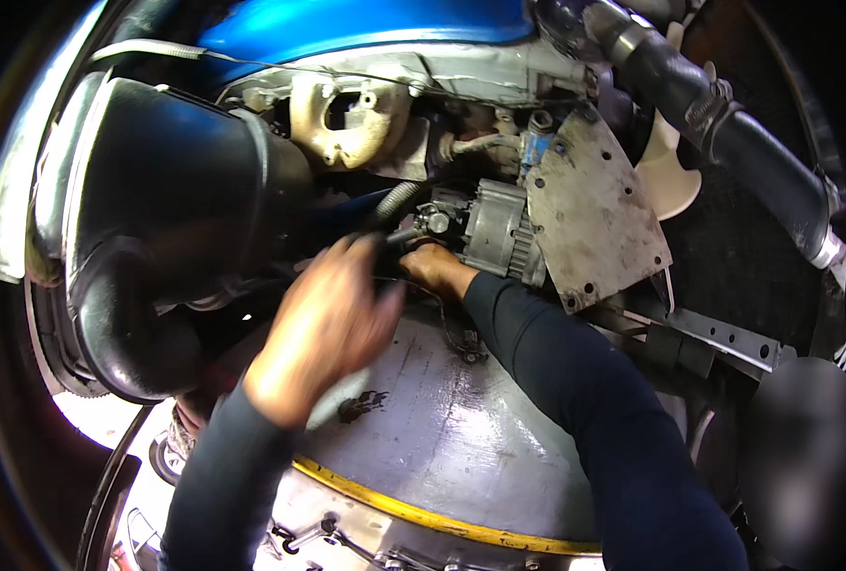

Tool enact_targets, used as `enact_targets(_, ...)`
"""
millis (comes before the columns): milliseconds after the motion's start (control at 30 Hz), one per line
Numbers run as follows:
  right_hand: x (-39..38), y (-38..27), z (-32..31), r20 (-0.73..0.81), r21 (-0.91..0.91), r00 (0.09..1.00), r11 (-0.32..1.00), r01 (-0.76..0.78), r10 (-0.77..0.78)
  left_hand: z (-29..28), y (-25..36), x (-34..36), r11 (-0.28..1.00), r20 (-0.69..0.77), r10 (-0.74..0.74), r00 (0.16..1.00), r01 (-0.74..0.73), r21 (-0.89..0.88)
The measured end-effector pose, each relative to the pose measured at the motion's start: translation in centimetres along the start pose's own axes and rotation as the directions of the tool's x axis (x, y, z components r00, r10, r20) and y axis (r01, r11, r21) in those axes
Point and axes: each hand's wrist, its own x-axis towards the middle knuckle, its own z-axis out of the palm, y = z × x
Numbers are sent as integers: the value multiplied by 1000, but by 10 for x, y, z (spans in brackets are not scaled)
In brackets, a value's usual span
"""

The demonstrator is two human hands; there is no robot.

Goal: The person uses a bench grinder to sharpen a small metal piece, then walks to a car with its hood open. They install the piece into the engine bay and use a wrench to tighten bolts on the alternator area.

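My left hand (332, 319) is over the near side of the engine, beside a dark cable end. Its fingers are smeared by motion, so their grip does not show. My right hand (437, 266) reaches in low, against the left side of a ribbed metal alternator (499, 228). Its fingertips are hidden behind parts and shadow. Just above both hands are the alternator's rear terminals (434, 221) and a grey corrugated conduit (399, 200). A thin wire with a small connector (470, 350) hangs below my right wrist.
A black canister (166, 181) with an elbow fills the left. A flat metal plate (594, 209) stands right of the alternator, near a pale fan blade (666, 176) and a thick black hose (766, 171). A grey panel (442, 390) with a yellow edge (375, 492) lies beneath my arms.
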Motion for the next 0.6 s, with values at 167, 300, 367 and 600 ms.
enact_targets(167, -17, 0, -7, -56, 171, 997, 983, 61, -52, 78, -66, 87, 949, 134, -300, 945, 309, -58)
enact_targets(300, -20, -14, -14, -33, 134, 999, 990, -37, 42, 96, -83, 94, 915, 103, -350, 931, 363, -178)
enact_targets(367, -19, -14, -11, -13, 245, 999, 969, -25, 29, 94, -84, 95, 914, 90, -328, 940, 340, -221)
enact_targets(600, -11, 8, -9, 201, -421, 979, 899, 123, -39, 96, -86, 101, 904, -60, -427, 902, 428, -6)
